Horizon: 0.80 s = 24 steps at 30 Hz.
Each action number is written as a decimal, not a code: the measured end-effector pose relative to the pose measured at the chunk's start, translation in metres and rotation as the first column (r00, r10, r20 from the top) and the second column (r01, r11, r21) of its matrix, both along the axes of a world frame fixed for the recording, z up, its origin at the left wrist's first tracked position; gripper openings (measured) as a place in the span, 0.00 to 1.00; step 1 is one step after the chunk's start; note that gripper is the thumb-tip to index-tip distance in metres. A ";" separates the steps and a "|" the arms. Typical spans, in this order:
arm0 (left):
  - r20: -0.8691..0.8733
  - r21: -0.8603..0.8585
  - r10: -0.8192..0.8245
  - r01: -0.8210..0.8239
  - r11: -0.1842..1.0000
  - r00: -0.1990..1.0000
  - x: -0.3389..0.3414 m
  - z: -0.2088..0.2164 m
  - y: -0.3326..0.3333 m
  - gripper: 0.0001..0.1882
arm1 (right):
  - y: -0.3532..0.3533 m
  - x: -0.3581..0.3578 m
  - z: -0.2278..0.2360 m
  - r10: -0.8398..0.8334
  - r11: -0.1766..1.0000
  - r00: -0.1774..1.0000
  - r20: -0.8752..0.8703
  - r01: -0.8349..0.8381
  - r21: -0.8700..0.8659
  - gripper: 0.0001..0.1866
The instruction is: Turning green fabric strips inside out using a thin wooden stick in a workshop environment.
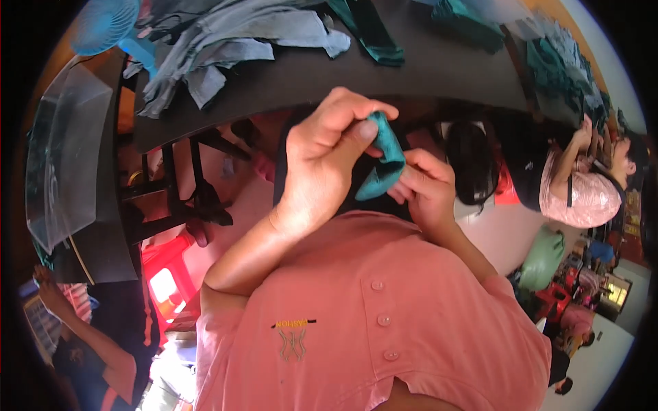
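A small folded piece of teal-green cloth (388, 152) is held up between my hands, in front of the table's near edge and above my lap. My left hand (319, 154) pinches its upper end between thumb and fingers. Lower down, the fingers of my right hand (428, 185) close on the cloth's right side. The piece bends in the middle, and its lower end points down and to the left. My fingers hide part of its edges.
On the dark table (439, 79) lie grey-blue cloth pieces (253, 44) and a dark green strip (370, 34). A blue fan (106, 26), clear plastic guard (68, 157) and red stool (168, 277) stand left. Co-workers sit right (582, 188) and lower left (103, 349).
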<state>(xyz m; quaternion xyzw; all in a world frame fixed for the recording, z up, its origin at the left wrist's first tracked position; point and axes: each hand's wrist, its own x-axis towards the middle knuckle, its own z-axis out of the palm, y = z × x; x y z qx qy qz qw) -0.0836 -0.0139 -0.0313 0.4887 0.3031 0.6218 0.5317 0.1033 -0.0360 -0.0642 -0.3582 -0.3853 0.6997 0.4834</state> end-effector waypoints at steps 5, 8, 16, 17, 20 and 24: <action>0.044 0.015 -0.098 0.097 0.995 0.994 0.002 -0.012 0.003 0.09 | -0.017 0.000 -0.004 -0.106 0.990 0.994 0.016 0.107 -0.088 0.07; 0.051 0.037 -0.092 0.090 0.995 0.994 0.012 -0.016 0.004 0.09 | -0.020 0.007 -0.006 -0.115 0.989 0.993 -0.032 0.111 -0.099 0.06; -0.036 0.108 0.038 -0.034 0.994 0.999 0.033 -0.016 -0.016 0.11 | -0.025 0.023 -0.008 0.053 0.979 0.973 -0.224 -0.095 -0.179 0.05; -0.064 0.110 0.045 -0.038 0.993 0.997 0.035 -0.017 -0.019 0.10 | -0.026 0.026 -0.009 0.100 0.968 0.943 -0.317 -0.166 -0.187 0.05; -0.108 0.105 0.063 -0.051 0.993 0.992 0.040 -0.018 -0.028 0.09 | -0.033 0.036 -0.016 0.128 0.950 0.928 -0.349 -0.216 -0.226 0.06; -0.088 -0.027 0.068 -0.071 0.997 0.994 0.049 0.000 -0.044 0.05 | -0.038 0.043 -0.012 0.180 0.958 0.914 -0.363 -0.246 -0.144 0.07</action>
